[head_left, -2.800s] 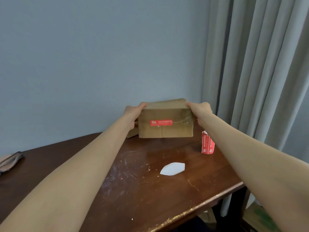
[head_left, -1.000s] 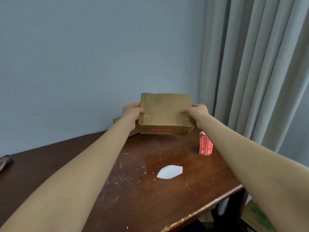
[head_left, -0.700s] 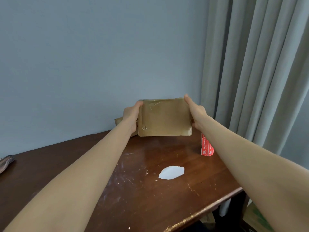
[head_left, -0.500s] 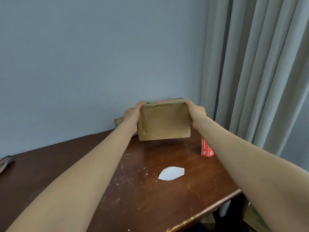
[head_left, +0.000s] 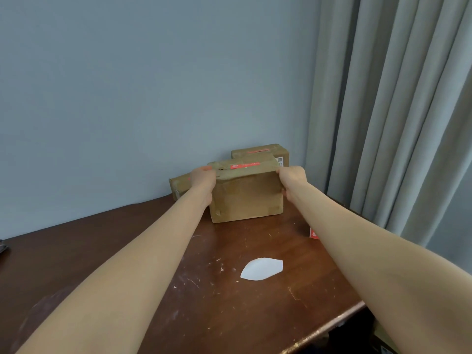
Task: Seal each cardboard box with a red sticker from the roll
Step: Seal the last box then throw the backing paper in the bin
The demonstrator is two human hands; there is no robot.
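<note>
Head view: your left hand (head_left: 203,178) and right hand (head_left: 292,178) both grip the box (head_left: 246,198), and pushing it back could knock the rear box (head_left: 277,152).

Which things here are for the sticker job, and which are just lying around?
For the job: front box, gripped by left hand and right hand; back box; side box; sticker roll.
Just lying about: white paper scrap; curtain.

Plain tan rectangular cardboard box (head_left: 246,198), red strip sticker (head_left: 244,165) white-printed; dark brown wooden table (head_left: 229,315) flecked pale; white leaf-shaped paper scrap (head_left: 261,269).
</note>
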